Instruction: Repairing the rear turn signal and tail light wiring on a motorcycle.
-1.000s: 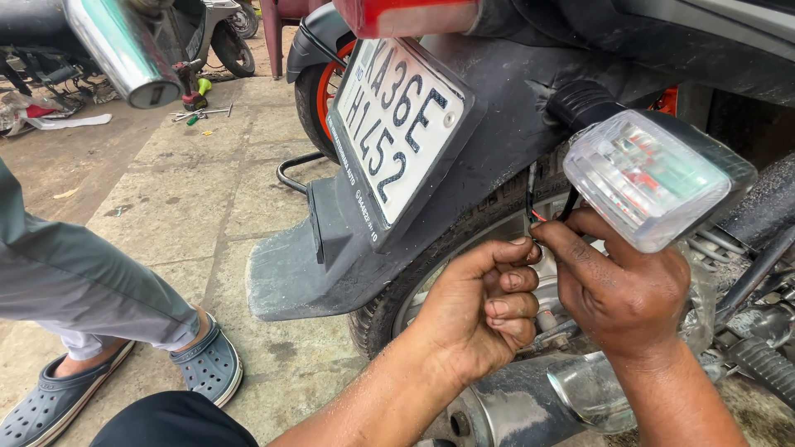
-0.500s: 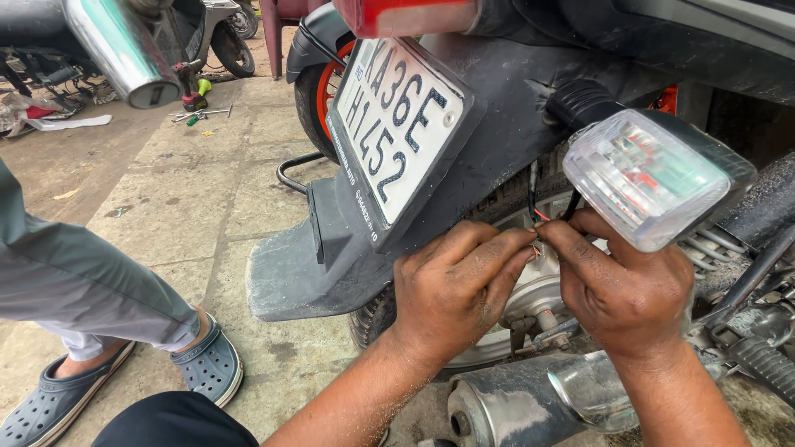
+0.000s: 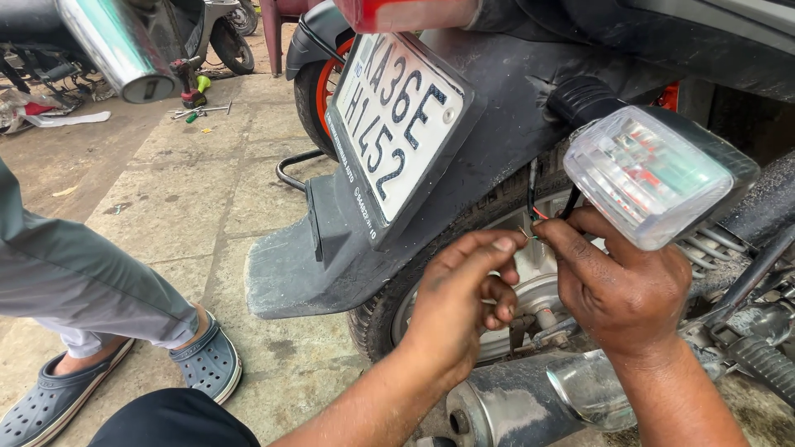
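Stone-paved workshop floor (image 3: 190, 207), scattered tools (image 3: 199, 108)

Both hands, left (image 3: 464, 306) and right (image 3: 617, 285), pinching thin wires (image 3: 534, 211) under clear indicator lamp (image 3: 654, 174), behind mudguard (image 3: 331, 257)

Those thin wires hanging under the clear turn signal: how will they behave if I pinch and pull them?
The wires look thin and slack, so probably floppy and light. Their bare ends, pinched between left hand and right hand, seem fine enough to fray or snap. The turn signal may wobble on its stalk.
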